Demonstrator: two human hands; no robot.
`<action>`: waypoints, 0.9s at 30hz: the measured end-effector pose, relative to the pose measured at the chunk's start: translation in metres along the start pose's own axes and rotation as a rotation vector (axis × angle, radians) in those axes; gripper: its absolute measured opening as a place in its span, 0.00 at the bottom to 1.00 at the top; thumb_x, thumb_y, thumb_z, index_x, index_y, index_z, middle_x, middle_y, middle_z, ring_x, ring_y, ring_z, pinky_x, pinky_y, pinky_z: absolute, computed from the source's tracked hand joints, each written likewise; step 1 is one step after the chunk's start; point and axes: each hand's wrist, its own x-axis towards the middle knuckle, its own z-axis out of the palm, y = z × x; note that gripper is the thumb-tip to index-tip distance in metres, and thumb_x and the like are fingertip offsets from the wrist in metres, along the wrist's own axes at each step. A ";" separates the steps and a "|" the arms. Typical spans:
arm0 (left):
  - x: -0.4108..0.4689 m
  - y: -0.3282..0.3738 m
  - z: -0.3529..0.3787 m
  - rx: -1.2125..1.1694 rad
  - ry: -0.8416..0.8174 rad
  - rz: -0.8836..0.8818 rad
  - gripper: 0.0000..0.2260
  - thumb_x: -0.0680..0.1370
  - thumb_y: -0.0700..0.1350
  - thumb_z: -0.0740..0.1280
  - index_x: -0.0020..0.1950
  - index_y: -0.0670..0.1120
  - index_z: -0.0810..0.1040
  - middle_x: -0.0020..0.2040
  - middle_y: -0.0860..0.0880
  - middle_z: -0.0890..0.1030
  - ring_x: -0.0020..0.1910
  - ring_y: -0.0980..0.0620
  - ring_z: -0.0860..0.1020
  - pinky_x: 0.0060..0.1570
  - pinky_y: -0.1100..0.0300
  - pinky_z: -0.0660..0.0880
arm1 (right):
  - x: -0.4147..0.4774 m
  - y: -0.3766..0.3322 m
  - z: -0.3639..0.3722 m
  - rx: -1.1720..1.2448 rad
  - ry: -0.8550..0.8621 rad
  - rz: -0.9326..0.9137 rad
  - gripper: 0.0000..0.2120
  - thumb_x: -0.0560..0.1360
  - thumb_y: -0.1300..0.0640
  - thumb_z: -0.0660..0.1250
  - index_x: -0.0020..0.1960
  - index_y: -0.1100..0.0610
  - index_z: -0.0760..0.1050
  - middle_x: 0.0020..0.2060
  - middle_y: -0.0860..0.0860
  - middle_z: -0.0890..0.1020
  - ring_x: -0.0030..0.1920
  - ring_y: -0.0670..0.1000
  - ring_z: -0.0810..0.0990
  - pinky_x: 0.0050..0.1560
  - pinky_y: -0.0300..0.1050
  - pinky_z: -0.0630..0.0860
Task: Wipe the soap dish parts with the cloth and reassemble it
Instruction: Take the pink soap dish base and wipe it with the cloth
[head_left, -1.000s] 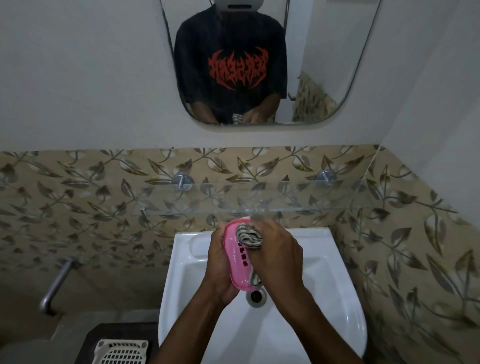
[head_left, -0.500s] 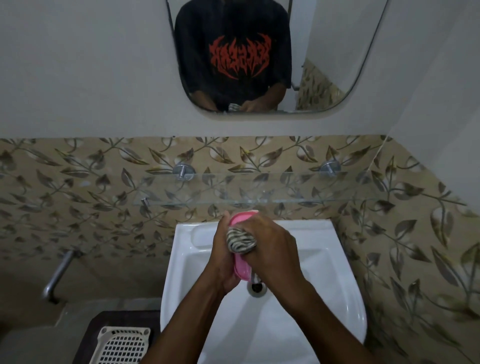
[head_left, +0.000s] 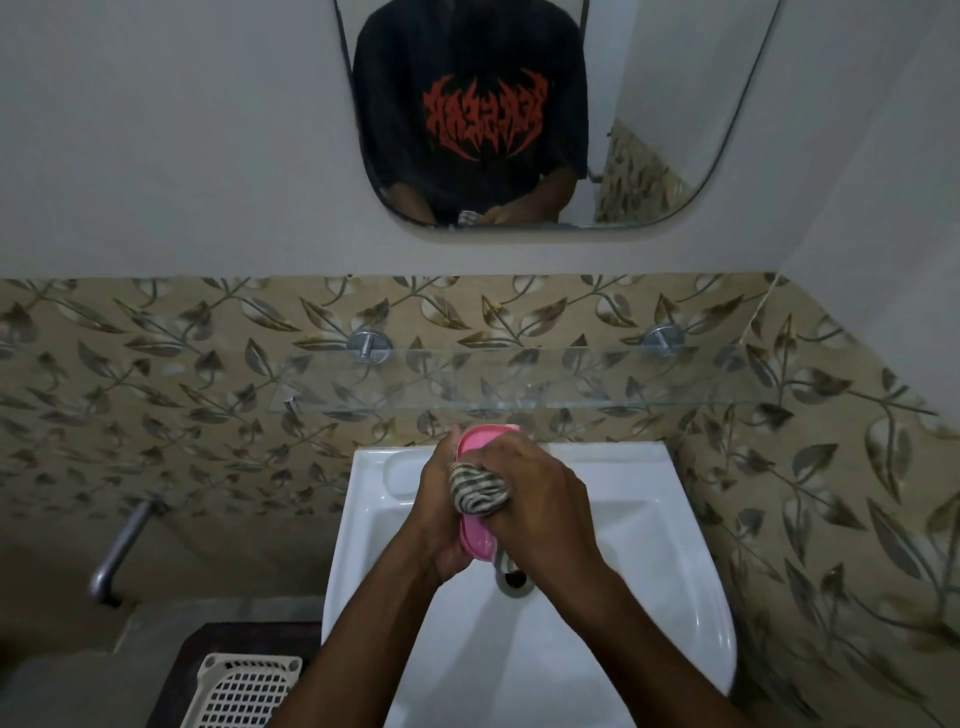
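Over the white sink (head_left: 649, 519) my left hand (head_left: 441, 514) grips a pink soap dish part (head_left: 475, 538), held on edge with its long side running away from me. Its far rounded end (head_left: 480, 436) shows above my fingers. My right hand (head_left: 540, 499) is closed around a bunched striped cloth (head_left: 478, 491) and presses it against the pink part's middle. Most of the part is hidden between the two hands. No other piece of the soap dish shows.
A glass shelf (head_left: 519, 402) juts from the leaf-patterned tiles just above the hands. The drain (head_left: 514, 582) lies below them. A cream slotted basket (head_left: 244, 691) sits at lower left, a metal pipe (head_left: 117, 551) on the left wall, a mirror (head_left: 519, 104) above.
The pink part has turned so its slotted face no longer shows. The cloth has slid from its far end toward the middle. The view has tilted slightly down.
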 end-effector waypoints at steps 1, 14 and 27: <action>0.001 0.001 -0.002 0.001 0.003 -0.024 0.33 0.82 0.58 0.52 0.35 0.40 0.87 0.36 0.41 0.85 0.33 0.47 0.85 0.37 0.57 0.80 | -0.003 0.003 -0.001 -0.004 -0.035 -0.008 0.14 0.70 0.53 0.74 0.56 0.46 0.81 0.51 0.44 0.83 0.51 0.47 0.81 0.52 0.35 0.72; -0.007 -0.003 0.010 -0.079 -0.084 -0.141 0.21 0.68 0.57 0.67 0.45 0.40 0.86 0.46 0.40 0.84 0.43 0.43 0.83 0.52 0.52 0.77 | 0.004 0.005 -0.010 0.068 0.109 0.128 0.11 0.73 0.51 0.71 0.55 0.48 0.81 0.50 0.44 0.83 0.47 0.43 0.79 0.45 0.23 0.62; 0.004 -0.004 0.002 -0.147 0.052 -0.142 0.30 0.75 0.64 0.62 0.49 0.37 0.85 0.46 0.37 0.83 0.46 0.41 0.80 0.52 0.46 0.76 | -0.019 0.011 -0.010 -0.010 -0.005 0.095 0.10 0.72 0.50 0.72 0.54 0.43 0.80 0.50 0.41 0.83 0.48 0.45 0.81 0.47 0.33 0.71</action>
